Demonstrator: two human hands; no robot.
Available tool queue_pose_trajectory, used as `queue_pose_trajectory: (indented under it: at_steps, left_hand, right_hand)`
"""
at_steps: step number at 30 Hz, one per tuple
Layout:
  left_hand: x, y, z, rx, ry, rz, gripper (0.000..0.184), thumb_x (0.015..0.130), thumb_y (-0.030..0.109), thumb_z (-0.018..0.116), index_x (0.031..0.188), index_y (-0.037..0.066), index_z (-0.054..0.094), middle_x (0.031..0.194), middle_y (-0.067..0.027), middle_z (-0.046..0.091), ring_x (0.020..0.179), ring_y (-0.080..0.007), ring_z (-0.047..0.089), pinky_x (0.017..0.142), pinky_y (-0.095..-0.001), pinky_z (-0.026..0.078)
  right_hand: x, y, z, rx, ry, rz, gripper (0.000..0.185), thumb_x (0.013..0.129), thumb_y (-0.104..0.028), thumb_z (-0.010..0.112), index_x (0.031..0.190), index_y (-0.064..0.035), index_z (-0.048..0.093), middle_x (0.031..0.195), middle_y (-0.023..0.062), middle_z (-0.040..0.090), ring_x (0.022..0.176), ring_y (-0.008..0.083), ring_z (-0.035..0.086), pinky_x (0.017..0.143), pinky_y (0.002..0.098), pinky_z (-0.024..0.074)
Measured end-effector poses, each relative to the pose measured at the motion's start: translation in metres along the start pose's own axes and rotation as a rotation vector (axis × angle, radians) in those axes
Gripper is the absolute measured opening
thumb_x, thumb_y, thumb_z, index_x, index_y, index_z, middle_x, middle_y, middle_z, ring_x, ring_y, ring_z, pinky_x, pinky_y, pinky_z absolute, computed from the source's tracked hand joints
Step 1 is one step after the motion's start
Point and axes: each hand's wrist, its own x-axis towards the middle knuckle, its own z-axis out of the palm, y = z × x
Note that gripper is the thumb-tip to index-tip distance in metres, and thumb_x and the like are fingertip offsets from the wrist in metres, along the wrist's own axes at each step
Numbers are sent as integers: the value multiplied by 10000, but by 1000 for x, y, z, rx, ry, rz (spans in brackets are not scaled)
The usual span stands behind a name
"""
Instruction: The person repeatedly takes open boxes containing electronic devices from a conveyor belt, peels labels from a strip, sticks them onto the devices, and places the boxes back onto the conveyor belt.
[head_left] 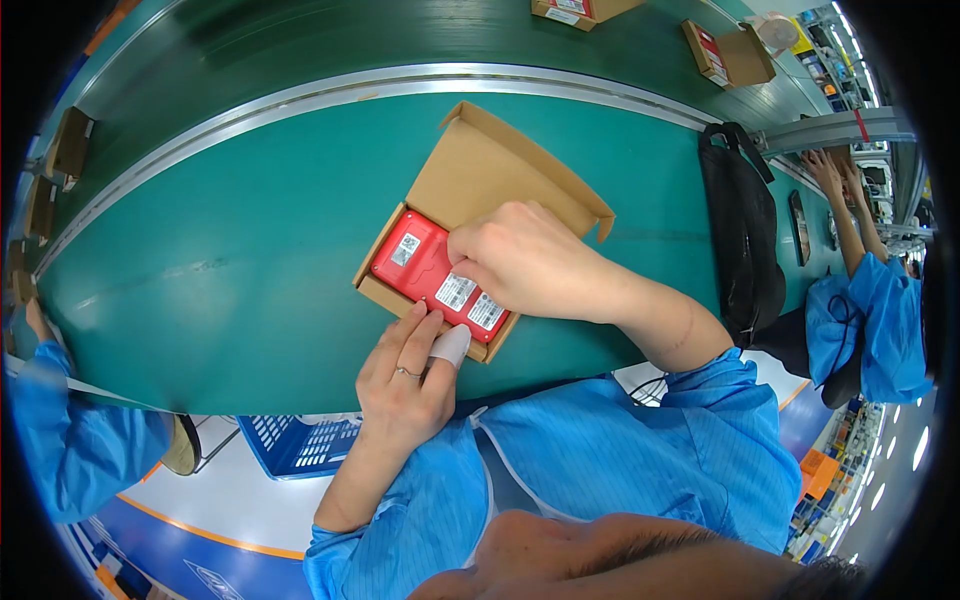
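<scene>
An unfolded cardboard box point(505, 165) lies tilted on the green table, its lid flap raised away from me. Inside it sits a flat red device point(420, 236) with white printed labels, one carrying a square code. My left hand point(405, 375) is at the box's near edge, fingertips touching the rim and the red device; a ring and a white finger cover show on it. Over the device's middle, my right hand point(540, 262) is closed with fingers curled down against the red surface. Whatever its fingertips pinch is hidden.
Beyond a metal rail point(400, 85) runs a dark green belt with open boxes point(735, 55) on it. A black bag point(740, 235) lies to the right. Below the table edge stands a blue basket point(290, 445). Other people in blue work on both sides.
</scene>
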Motion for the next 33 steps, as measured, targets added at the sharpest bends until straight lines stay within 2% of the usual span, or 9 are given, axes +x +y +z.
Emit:
queue_pose_trajectory:
  at_steps: [10, 13, 19, 23, 26, 28, 29, 31, 33]
  left_hand:
    - [14, 2, 1, 99, -99, 30, 95, 714, 132, 617, 695, 92, 534, 1104, -70, 619, 910, -228, 577, 711, -356, 424]
    - [13, 2, 4, 100, -91, 35, 74, 713, 133, 618, 712, 105, 550, 1100, -66, 621, 911, -229, 568, 719, -361, 417]
    - [15, 7, 8, 57, -79, 10, 144, 672, 91, 646, 813, 85, 613, 1088, -65, 623, 905, -252, 568, 718, -361, 425]
    - [21, -3, -2, -148, -147, -11, 249, 685, 32, 639, 929, 82, 644, 1076, -75, 624, 912, -273, 565, 764, -357, 442]
    - [27, -39, -30, -360, -74, -119, 156, 789, 19, 578, 927, 15, 652, 1047, -107, 630, 867, -252, 584, 796, -345, 459]
    - [31, -65, -52, -487, 21, -352, 148, 852, 48, 542, 926, -11, 656, 1016, -105, 633, 836, -170, 573, 750, -279, 453]
    - [38, -75, -63, -521, 55, -471, 147, 855, 58, 541, 913, -6, 660, 935, -130, 653, 870, -201, 585, 769, -300, 459]
    - [34, -128, -73, -491, 94, -577, 149, 872, 107, 560, 858, -18, 640, 778, -56, 617, 731, -113, 536, 653, -244, 426]
    - [53, -152, -89, -654, 177, -747, 171, 879, 122, 554, 802, -11, 629, 695, 10, 568, 633, -67, 473, 562, -219, 379]
  right_hand:
    - [-14, 1, 18, -307, 117, -40, 104, 707, -137, 594, 742, -51, 548, 727, 101, 586, 659, 257, 624, 492, 346, 477]
    - [-28, -3, 30, -503, 306, -55, 174, 693, -150, 594, 841, -63, 569, 756, 59, 556, 685, 208, 614, 501, 286, 472]
    - [-53, 2, -8, -759, 930, -210, 420, 645, -161, 652, 1051, -74, 585, 872, 71, 572, 751, 246, 575, 552, 353, 464]
    - [-47, 39, -43, -31, 306, 279, 180, 755, -124, 587, 901, -19, 592, 676, 115, 584, 611, 264, 600, 553, 378, 474]
    - [-28, 59, -76, 376, 242, 318, 158, 810, -91, 523, 879, 46, 562, 580, 137, 561, 520, 248, 596, 531, 357, 485]
    - [-10, 86, -95, 548, 293, 336, 140, 823, -67, 502, 889, 37, 568, 648, 98, 595, 507, 166, 582, 462, 291, 467]
    - [-1, 97, -106, 565, 322, 338, 130, 848, -77, 503, 910, 16, 569, 677, 67, 602, 506, 134, 563, 448, 267, 454]
    - [20, 116, -124, 693, 488, 349, 179, 855, -118, 509, 950, 19, 573, 710, 76, 612, 518, 136, 572, 446, 253, 443]
    - [32, 129, -133, 448, 686, 408, 310, 865, -223, 521, 1079, 0, 536, 808, 117, 634, 652, 219, 616, 594, 305, 484]
